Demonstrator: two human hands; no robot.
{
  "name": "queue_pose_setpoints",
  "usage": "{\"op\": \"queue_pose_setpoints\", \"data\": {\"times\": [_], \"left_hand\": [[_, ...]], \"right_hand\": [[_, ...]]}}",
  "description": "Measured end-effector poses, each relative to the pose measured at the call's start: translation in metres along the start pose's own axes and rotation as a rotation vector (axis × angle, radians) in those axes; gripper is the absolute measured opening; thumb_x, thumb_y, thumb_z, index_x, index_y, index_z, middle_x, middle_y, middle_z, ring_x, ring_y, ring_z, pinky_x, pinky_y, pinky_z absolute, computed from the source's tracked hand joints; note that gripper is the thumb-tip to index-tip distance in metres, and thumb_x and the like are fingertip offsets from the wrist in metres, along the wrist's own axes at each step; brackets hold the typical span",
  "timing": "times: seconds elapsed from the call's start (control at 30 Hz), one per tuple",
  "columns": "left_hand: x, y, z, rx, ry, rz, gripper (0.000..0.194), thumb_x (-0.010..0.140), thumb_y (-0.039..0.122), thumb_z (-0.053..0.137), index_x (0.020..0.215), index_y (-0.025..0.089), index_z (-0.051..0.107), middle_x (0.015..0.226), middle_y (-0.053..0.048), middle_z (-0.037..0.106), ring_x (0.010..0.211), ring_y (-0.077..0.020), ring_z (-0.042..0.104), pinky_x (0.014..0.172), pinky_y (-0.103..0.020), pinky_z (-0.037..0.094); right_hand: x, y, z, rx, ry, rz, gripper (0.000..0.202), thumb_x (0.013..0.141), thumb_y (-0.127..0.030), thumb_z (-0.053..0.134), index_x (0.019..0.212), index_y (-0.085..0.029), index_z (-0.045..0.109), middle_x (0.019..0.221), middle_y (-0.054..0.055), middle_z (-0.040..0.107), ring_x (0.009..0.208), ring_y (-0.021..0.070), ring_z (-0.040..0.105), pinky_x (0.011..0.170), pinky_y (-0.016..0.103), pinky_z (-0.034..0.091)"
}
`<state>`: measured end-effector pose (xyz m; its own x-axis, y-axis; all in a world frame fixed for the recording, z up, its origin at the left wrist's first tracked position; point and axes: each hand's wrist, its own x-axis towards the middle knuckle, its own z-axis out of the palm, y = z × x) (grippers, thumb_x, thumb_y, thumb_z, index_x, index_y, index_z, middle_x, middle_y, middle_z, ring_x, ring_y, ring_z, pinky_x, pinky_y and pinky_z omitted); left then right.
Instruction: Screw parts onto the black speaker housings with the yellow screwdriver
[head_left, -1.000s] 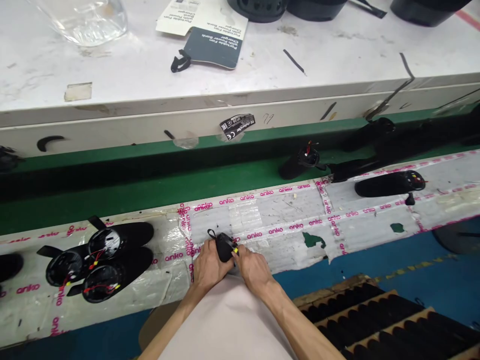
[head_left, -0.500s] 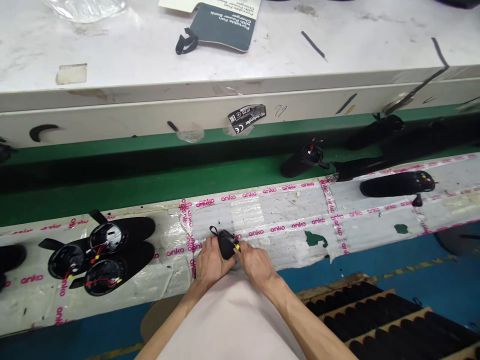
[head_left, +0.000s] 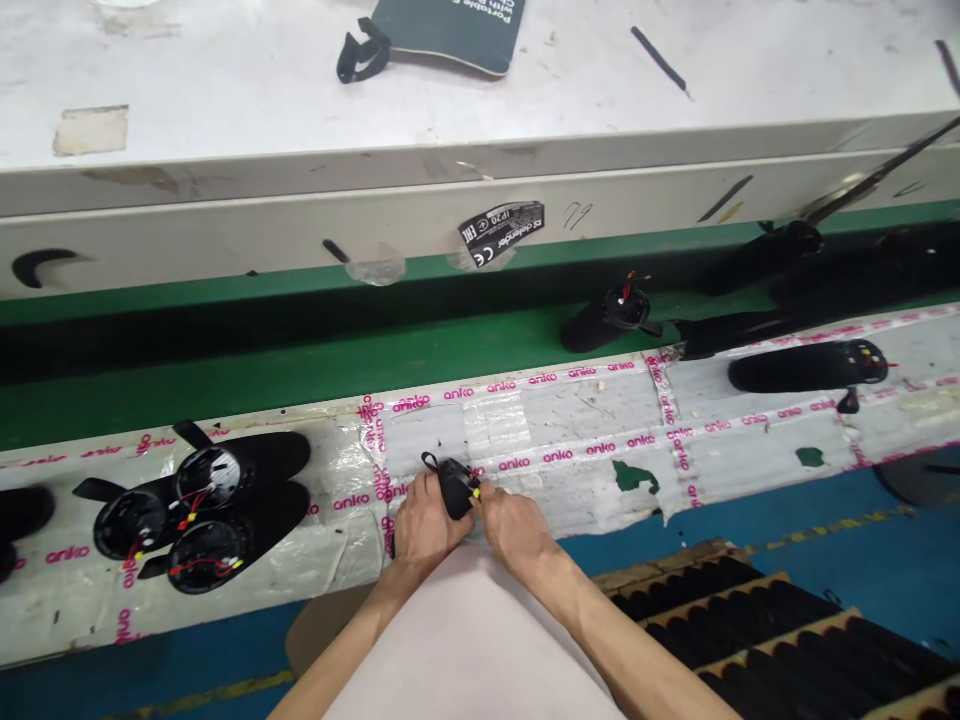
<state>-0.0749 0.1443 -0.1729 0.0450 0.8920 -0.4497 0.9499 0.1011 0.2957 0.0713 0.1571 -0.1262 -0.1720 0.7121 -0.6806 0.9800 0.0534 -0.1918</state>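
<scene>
Held piece: one black casing (head_left: 455, 497) with a strap loop (head_left: 430, 461), over the bench's (head_left: 570, 425) near long edge, left of mid-view; hands hide part of it, so we can't make out if it rests on the surface.
Left hand (head_left: 425, 522): fingers clamped round the casing's left side.
Right hand (head_left: 517, 522): thumb and fingers drawn in at the casing's right, by a small yellow connector (head_left: 475, 493); touching or just beside, we can't make out whether they clamp it.
Step in hand: we read it as connector or lead work at the casing's end, left steadying, right doing the fine part; not finished, we judge.
Next move calls for: firm left grip, a light right fingertip pinch, lead kept unstrained and the loop out of the way, in our judgement.
Bench, left stretch: three casings (head_left: 274, 460) bunched, wired ends facing left, red wires (head_left: 196, 500) showing; we see more black shapes (head_left: 24, 515) at the left picture border.
Bench, right stretch: a lone casing (head_left: 787, 368) lying near the far edge.
Green strip past far edge: a tilted casing (head_left: 589, 328), wires up.
White table beyond: dark card (head_left: 454, 35) and black strap (head_left: 364, 55) near its front edge.
Floor, lower right: wooden rack (head_left: 821, 630) with rows of black cylinders (head_left: 795, 665).
</scene>
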Motion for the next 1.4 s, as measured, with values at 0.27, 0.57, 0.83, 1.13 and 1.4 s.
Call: {"op": "queue_pose_setpoints", "data": {"times": [0.27,0.57,0.83,1.13,1.4], "left_hand": [[0.000,0.003,-0.001,0.000,0.010,-0.018,0.048,0.083,0.047,0.062,0.116,0.014,0.052,0.111,-0.014,0.062,0.105,-0.0317,0.064,0.080,-0.039,0.051],[0.001,0.000,-0.011,-0.031,0.020,-0.006,0.049,0.080,0.051,0.066,0.112,0.016,0.053,0.107,-0.013,0.065,0.102,-0.0311,0.067,0.076,-0.037,0.052],[-0.002,0.001,-0.008,-0.037,0.033,-0.028,0.051,0.079,0.050,0.067,0.115,0.017,0.052,0.107,-0.013,0.066,0.102,-0.0311,0.067,0.077,-0.036,0.051],[-0.004,0.004,-0.008,-0.021,0.018,-0.025,0.046,0.084,0.052,0.063,0.111,0.016,0.054,0.107,-0.011,0.066,0.095,-0.0260,0.067,0.075,-0.035,0.050],[-0.004,0.001,-0.001,-0.022,0.040,-0.013,0.049,0.084,0.051,0.064,0.115,0.014,0.054,0.108,-0.011,0.064,0.095,-0.0241,0.065,0.078,-0.037,0.052]], "right_hand": [[0.006,0.000,-0.002,0.009,-0.017,-0.018,0.029,0.104,-0.035,0.052,0.121,-0.013,0.061,0.094,0.004,0.072,0.080,0.0168,0.071,0.076,0.036,0.059],[-0.005,0.012,0.015,0.160,0.125,-0.044,0.030,0.109,-0.032,0.035,0.125,-0.016,0.056,0.105,0.007,0.075,0.094,0.0192,0.072,0.077,0.028,0.050],[-0.012,0.018,0.013,0.183,0.163,0.057,0.027,0.107,-0.032,0.037,0.115,-0.017,0.058,0.090,0.009,0.077,0.083,0.0241,0.074,0.063,0.029,0.043],[-0.004,0.001,0.011,0.134,0.139,-0.011,0.028,0.106,-0.032,0.042,0.114,-0.013,0.061,0.091,0.008,0.075,0.081,0.0213,0.073,0.070,0.033,0.053],[-0.003,0.005,0.009,0.086,0.125,-0.063,0.029,0.107,-0.032,0.042,0.118,-0.013,0.060,0.092,0.005,0.073,0.080,0.0182,0.072,0.075,0.035,0.056]]}}
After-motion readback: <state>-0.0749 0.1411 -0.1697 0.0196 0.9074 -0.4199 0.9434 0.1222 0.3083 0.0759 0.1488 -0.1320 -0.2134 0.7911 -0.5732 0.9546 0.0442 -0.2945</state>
